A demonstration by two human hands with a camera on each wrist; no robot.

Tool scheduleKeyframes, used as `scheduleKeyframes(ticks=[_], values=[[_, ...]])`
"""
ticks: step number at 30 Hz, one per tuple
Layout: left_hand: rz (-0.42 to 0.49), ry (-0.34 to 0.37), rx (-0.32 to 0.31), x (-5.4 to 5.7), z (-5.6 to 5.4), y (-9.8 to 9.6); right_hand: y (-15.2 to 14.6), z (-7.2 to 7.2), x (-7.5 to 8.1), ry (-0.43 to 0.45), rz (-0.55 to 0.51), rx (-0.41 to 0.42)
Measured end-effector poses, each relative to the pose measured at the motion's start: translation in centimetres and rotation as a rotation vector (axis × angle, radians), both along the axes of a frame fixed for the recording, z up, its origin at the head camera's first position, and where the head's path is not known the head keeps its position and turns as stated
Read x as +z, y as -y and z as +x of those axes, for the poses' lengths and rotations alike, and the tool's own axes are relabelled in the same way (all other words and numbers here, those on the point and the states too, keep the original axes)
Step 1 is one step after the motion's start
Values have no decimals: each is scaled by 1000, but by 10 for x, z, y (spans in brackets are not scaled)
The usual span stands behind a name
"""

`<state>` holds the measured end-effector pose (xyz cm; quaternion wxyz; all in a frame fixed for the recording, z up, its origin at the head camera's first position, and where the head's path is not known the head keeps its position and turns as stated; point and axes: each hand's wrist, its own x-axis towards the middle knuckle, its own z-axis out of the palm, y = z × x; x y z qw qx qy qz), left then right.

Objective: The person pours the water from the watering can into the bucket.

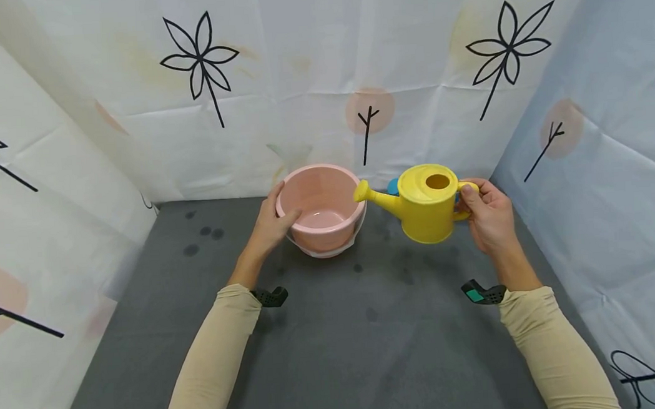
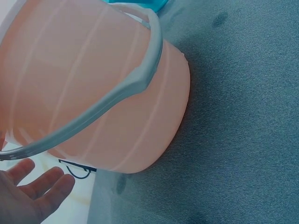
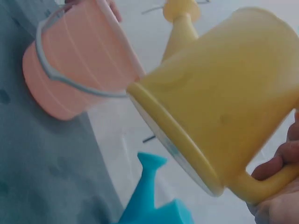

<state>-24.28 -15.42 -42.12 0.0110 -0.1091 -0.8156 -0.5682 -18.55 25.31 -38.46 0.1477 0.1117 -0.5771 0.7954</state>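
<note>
A pink bucket [image 1: 320, 224] with a pale handle [image 2: 126, 88] hanging down its side stands on the grey surface. My left hand [image 1: 271, 223] holds its left rim, thumb over the inside and fingers outside; several fingertips [image 2: 63, 184] stretch out below the handle in the left wrist view. My right hand [image 1: 488, 210] grips the handle of a yellow watering can [image 1: 428, 214], held up to the right of the bucket. Its spout [image 1: 375, 198] points left, the tip near the bucket's right rim. No water shows coming out.
Mostly hidden behind the yellow can in the head view is a blue watering can [image 3: 154, 205], standing on the grey surface [image 1: 370, 352]. Printed white cloth [image 1: 296, 56] hangs at the back and both sides. Dark wet spots [image 1: 205, 231] mark the surface left of the bucket.
</note>
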Motion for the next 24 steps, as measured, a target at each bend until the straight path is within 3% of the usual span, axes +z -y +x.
scheduleKeyframes(ticks=[6,14,24], values=[[7,-20,7,-25,-14,3,12,-2,5,7,80,-7],[9,-42,3,-29,-18,2,20,-5,10,30,234,50],[33,-49,4,-32,-17,6,35,-13,11,21,344,21]])
